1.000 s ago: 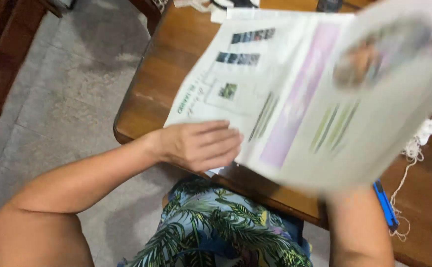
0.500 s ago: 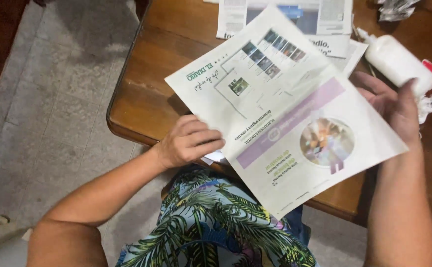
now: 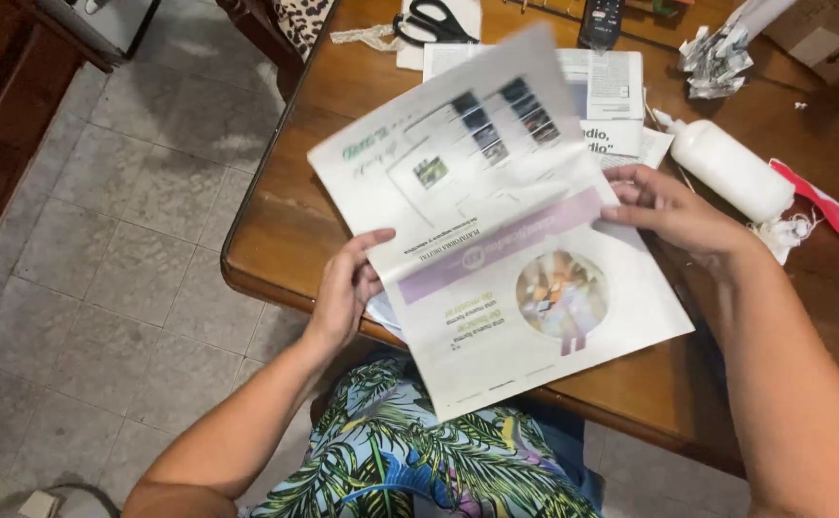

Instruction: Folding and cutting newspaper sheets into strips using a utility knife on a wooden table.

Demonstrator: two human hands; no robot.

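Note:
A large newspaper sheet (image 3: 496,240) with a purple band and a round picture lies bent across the near corner of a brown wooden table (image 3: 275,249). My left hand (image 3: 347,288) grips its left edge at the fold, thumb on top. My right hand (image 3: 673,211) pinches its right edge at the same fold line. The upper half of the sheet is lifted and blurred; the lower half hangs over the table's edge above my lap.
More newspaper pages (image 3: 611,96) lie under the sheet. A white glue bottle (image 3: 726,168) lies to the right, by a red and white strip (image 3: 827,206) and string. Black scissors (image 3: 434,19), a dark remote (image 3: 602,19) and crumpled foil (image 3: 717,58) sit at the far edge. Tiled floor at left.
The sheet has gone from lying flat to folding at its middle, the upper half rising. My left hand shifted from resting on the paper to gripping its edge; my right hand now pinches the right edge.

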